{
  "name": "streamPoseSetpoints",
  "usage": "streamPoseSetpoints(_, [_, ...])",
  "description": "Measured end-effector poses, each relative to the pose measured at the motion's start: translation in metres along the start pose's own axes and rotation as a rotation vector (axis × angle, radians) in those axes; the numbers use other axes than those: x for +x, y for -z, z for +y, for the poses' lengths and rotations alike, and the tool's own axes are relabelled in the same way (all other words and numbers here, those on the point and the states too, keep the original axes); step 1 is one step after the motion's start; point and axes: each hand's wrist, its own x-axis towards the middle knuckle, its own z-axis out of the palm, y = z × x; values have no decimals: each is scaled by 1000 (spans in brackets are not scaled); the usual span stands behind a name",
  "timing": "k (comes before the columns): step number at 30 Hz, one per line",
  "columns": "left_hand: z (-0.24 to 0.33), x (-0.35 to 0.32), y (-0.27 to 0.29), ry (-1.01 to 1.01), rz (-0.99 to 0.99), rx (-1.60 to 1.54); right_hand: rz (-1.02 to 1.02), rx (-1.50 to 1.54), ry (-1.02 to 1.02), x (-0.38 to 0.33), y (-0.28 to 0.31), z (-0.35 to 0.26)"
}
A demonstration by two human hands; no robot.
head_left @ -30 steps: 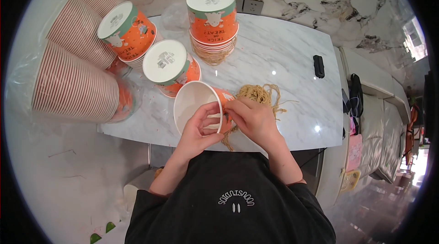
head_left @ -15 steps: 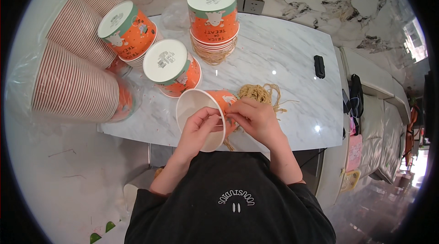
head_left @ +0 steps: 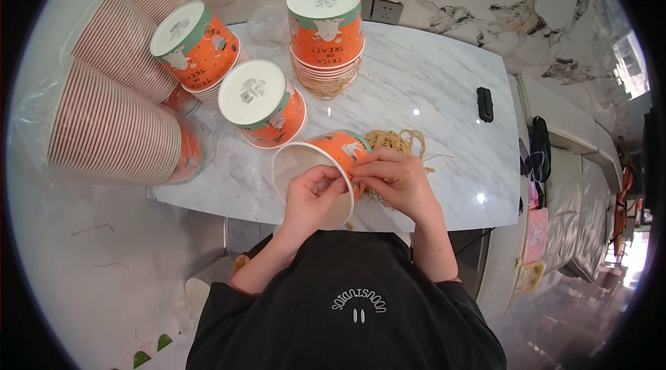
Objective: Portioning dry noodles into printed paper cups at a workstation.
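Note:
An orange paper bucket (head_left: 333, 142) with a green band lies tipped on its side near the table's front edge, its white mouth turned left toward me. My left hand (head_left: 310, 196) reaches into the mouth, its fingers closed against the inner wall just behind the rim. Outside the same wall, my right hand (head_left: 402, 182) pinches thumb and forefinger together; whatever is between them is too small to make out. A heap of tan twine (head_left: 392, 139) lies beyond the right hand, partly covered by it and the bucket.
Upside-down bucket stacks stand behind: one with twine loops (head_left: 326, 68) around its lower rims, a short one (head_left: 258, 96), and another (head_left: 198, 44) at left. Tall bagged bucket stacks (head_left: 114, 123) line the left side. A small black object (head_left: 485, 104) lies on the marble table (head_left: 444, 78) at right.
The bucket has shifted slightly right and turned a little. My left fingers have moved right with it and closed up against the inner wall. My right hand has moved slightly right.

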Motion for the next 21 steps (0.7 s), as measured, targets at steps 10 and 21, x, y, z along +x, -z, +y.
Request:
streamPoseSetpoints(10, [32,3,-5,-326,225,744,49,264,-332,-2,3,-19])
streamPoseSetpoints(21, [73,31,-13,-769,-115,987,113,133,-64,2,-9,-22])
